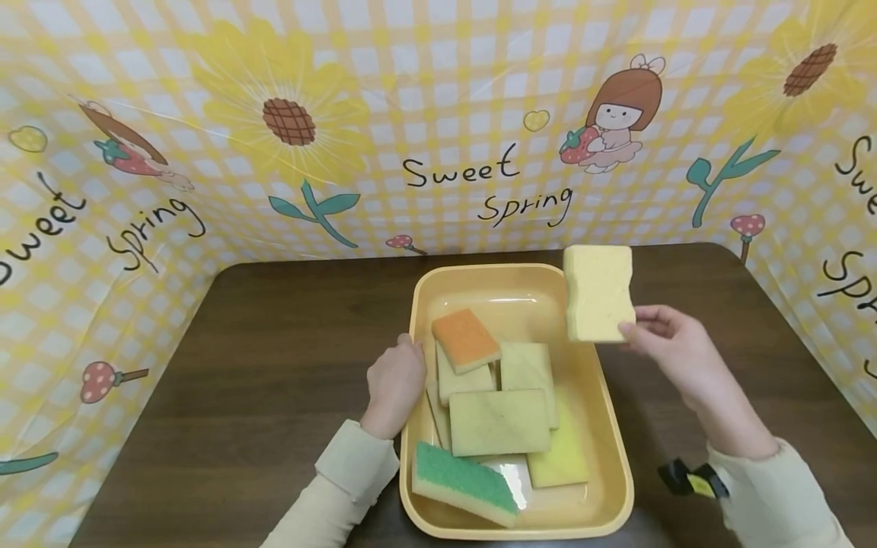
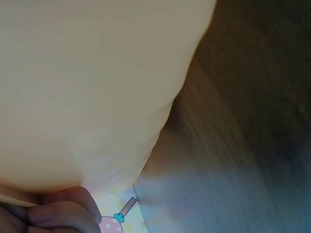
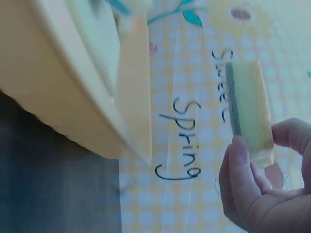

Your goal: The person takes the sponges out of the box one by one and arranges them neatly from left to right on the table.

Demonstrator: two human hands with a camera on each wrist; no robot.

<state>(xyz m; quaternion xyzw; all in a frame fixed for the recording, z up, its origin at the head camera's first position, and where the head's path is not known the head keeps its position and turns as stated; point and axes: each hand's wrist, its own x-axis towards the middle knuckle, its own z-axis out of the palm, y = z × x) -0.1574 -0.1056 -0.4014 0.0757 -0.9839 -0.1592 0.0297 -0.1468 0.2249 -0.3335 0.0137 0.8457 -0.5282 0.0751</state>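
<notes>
My right hand [image 1: 674,354] pinches a pale yellow sponge [image 1: 600,293] by its lower right corner, above the far right rim of a yellow plastic tub [image 1: 617,457]. In the right wrist view that sponge [image 3: 249,109] is seen edge-on, with a dark layer along one face, between thumb and fingers [image 3: 240,155]. At the tub's left rim is my left hand [image 1: 397,384], its fingers [image 2: 68,211] curled over the edge in the left wrist view. Inside the tub lie an orange-topped sponge [image 1: 466,339], a green-topped sponge [image 1: 466,483], a bright yellow one [image 1: 562,457] and several pale ones [image 1: 500,422].
The tub stands on a dark wooden table [image 1: 294,342]. A checked cloth [image 1: 438,91] with flowers and lettering hangs behind and on both sides. A black strap with a yellow patch [image 1: 699,485] sits by the right sleeve.
</notes>
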